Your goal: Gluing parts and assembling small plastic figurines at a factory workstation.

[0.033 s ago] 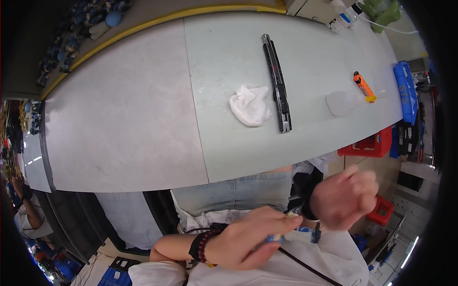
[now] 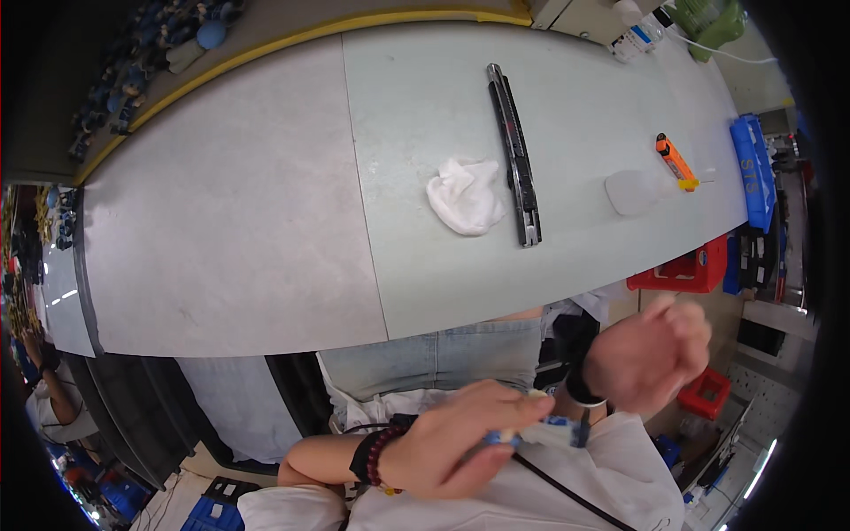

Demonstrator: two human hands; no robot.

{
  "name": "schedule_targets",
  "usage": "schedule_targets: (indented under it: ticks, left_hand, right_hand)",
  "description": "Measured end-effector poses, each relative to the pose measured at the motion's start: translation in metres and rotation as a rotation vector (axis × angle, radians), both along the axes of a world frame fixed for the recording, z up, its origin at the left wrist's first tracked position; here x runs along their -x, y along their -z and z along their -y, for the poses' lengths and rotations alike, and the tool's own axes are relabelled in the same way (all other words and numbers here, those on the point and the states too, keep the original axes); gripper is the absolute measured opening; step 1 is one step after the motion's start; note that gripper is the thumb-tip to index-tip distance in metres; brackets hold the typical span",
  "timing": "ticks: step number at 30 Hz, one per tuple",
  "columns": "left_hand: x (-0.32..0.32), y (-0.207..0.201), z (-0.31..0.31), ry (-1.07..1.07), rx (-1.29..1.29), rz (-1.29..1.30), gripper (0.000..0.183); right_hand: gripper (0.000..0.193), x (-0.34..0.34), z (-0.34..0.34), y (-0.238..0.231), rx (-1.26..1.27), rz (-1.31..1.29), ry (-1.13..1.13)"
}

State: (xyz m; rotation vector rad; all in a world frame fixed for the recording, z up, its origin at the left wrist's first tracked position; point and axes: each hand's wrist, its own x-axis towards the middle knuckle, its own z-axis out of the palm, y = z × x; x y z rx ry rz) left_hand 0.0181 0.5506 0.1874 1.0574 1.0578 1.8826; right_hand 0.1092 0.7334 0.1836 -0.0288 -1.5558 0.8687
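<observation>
My left hand (image 2: 452, 435), with a beaded bracelet at its wrist, is in front of my body below the table edge. Its thumb and fingers are closed on a small blue and white piece (image 2: 553, 432), which pokes out past the fingertips and is partly hidden. To the right, my right hand (image 2: 651, 354) is raised with its fingers curled. Motion smears it, so whether it holds anything does not show. A black band circles that wrist. A black cord (image 2: 567, 489) runs below the left hand across the white shirt.
On the table (image 2: 239, 195) lie a crumpled white cloth (image 2: 465, 196), a long black and silver tool (image 2: 513, 155), an orange cutter-like tool (image 2: 675, 159) and a translucent piece (image 2: 633, 192). A bottle (image 2: 636, 41) stands at the back right. A red crate (image 2: 686, 271) sits beyond the right edge.
My right hand has shifted slightly to the right. My left hand has moved a little left and up, and more of the blue and white piece shows.
</observation>
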Motion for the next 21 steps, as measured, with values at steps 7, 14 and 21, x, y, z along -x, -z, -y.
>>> schedule_targets:
  ticks: [7, 14, 21]
  left_hand:
    - [-0.001, 0.004, 0.009, -0.245, 0.007, 0.333, 0.054]
    - [0.007, 0.000, 0.014, -0.153, -0.061, 0.297, 0.072]
    - [0.013, 0.002, 0.013, -0.051, -0.151, 0.310, 0.069]
  right_hand:
    - [0.049, 0.020, -0.039, -0.003, 0.164, 0.351, 0.362]
    - [0.051, 0.032, -0.039, -0.004, 0.229, 0.557, 0.256]
    - [0.020, 0.035, -0.035, -0.007, 0.321, 0.728, 0.313]
